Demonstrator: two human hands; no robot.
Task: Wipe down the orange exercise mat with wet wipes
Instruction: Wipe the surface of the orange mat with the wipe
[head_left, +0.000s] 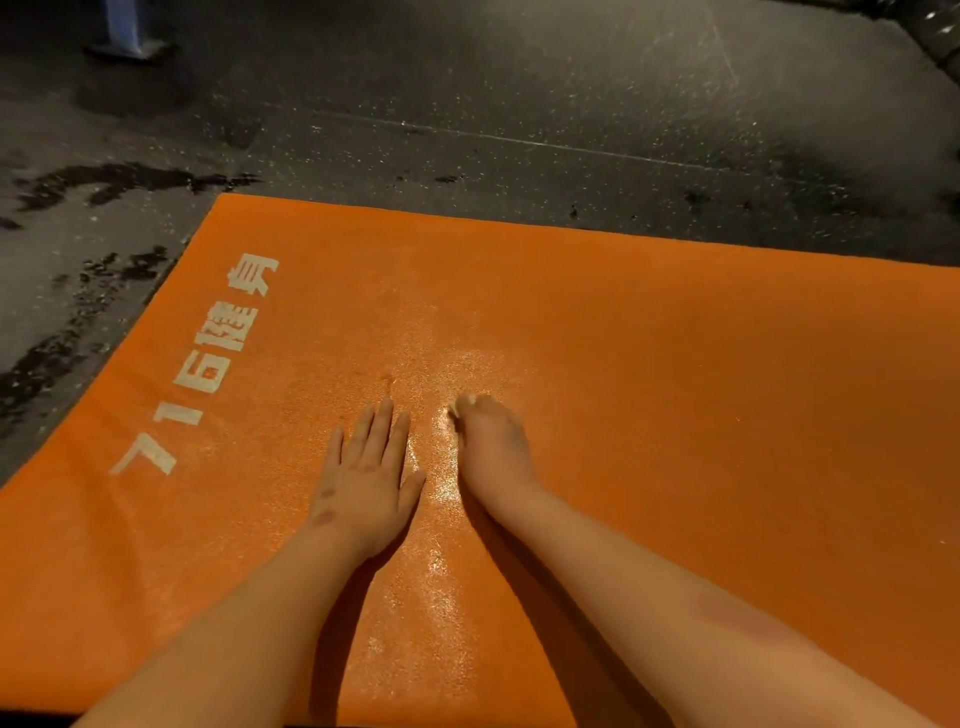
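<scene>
The orange exercise mat (649, 364) fills most of the view, with white printed characters along its left side. My left hand (366, 475) lies flat on the mat, palm down, fingers straight. Just to its right, my right hand (491, 449) presses down on the mat with fingers curled over a wet wipe (462, 402); only a small whitish bit shows at the fingertips. A shiny wet streak runs down the mat between my two forearms.
Dark speckled floor (519, 104) surrounds the mat at the far side and left, with dark wet patches (78, 291) by the mat's left edge. A blue-white post base (127, 36) stands at the far left.
</scene>
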